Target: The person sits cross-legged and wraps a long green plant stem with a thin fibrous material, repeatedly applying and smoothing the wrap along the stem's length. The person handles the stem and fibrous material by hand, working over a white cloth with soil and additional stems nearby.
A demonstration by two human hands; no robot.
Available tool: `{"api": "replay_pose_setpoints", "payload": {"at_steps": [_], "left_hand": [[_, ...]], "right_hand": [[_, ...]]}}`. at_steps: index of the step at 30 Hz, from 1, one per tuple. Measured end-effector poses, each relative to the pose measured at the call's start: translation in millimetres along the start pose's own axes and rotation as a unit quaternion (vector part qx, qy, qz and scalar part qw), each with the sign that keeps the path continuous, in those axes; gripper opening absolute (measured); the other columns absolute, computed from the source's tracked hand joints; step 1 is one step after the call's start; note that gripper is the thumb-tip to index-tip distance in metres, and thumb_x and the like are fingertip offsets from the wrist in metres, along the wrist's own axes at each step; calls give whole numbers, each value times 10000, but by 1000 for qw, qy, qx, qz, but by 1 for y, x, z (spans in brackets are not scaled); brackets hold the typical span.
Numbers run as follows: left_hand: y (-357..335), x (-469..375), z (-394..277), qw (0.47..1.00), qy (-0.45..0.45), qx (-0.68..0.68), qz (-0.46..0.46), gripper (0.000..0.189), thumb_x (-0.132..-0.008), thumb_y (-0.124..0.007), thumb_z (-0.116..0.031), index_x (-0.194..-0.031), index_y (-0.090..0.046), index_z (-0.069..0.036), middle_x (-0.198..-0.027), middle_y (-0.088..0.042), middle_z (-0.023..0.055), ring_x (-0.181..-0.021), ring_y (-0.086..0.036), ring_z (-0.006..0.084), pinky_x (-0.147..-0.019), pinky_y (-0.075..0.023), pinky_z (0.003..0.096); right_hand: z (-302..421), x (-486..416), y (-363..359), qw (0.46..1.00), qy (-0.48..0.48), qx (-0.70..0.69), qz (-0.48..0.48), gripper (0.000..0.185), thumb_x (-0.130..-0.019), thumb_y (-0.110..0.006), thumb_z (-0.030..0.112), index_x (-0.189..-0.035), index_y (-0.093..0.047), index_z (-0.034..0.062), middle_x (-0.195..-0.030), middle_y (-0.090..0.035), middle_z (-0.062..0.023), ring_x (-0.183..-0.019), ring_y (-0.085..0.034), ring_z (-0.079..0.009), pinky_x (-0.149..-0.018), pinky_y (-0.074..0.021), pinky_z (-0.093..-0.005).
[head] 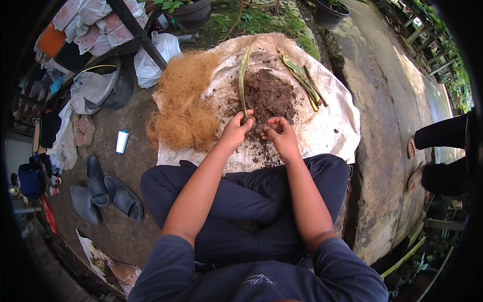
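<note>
My left hand [237, 130] grips the lower end of a long, upright snake plant leaf [243, 75]. Close beside it on the right, my right hand [279, 133] has its fingers curled and apart, with nothing plainly visible in them. Beyond both hands a heap of dark soil [269, 94] lies on a white woven sack [332, 124]. Several more snake plant leaves [300, 79] rest on the sack to the right of the soil. Fluffy brown coconut fibre [185, 113] covers the sack's left side.
A spool of white thread [122, 142] stands on the concrete at left, near dark rubber slippers [122, 196]. A bucket [113, 90] and a white plastic bag [156, 58] are farther off. Another person's legs [441, 136] show at right, beyond a gutter [353, 200]. Potted plants [330, 15] stand at the back.
</note>
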State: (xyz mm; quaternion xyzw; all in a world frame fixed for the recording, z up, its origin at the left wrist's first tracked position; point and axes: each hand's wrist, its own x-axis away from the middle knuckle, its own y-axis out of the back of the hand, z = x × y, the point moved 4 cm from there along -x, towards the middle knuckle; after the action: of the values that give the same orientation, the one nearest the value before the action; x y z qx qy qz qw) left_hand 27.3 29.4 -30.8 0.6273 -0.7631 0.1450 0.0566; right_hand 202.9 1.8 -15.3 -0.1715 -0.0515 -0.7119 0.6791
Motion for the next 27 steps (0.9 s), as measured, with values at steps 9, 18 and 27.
{"api": "replay_pose_setpoints", "payload": {"at_steps": [9,18,27], "left_hand": [[0,3,-8,997,12,79,18,401,-1051,-550,-32,-1451,-524,-43,-1281,-598,114,-1120,-634,186,-901,-630,343],[-3,5,-12,994,30,92,50,358,-1047,-545,-24,-1402,-547,19,-1321,-627,140,-1162,-655,227,-931,-624,382],[-7,7,-14,990,35,98,97,424,-1009,-670,-126,-1396,-557,4,-1247,-683,100,-1127,-671,181,-849,-590,327]], "right_hand": [[6,1,-1,998,11,49,38,177,-975,-634,-42,-1152,-638,-36,-1010,-704,-99,-856,-696,-142,-790,-562,-267],[12,3,-5,993,59,90,49,107,-987,-604,-46,-1084,-600,-2,-940,-632,-33,-822,-609,-109,-763,-517,-274],[6,0,-7,992,54,100,54,82,-983,-627,30,-1058,-629,-2,-906,-639,-21,-791,-596,-100,-712,-490,-261]]}}
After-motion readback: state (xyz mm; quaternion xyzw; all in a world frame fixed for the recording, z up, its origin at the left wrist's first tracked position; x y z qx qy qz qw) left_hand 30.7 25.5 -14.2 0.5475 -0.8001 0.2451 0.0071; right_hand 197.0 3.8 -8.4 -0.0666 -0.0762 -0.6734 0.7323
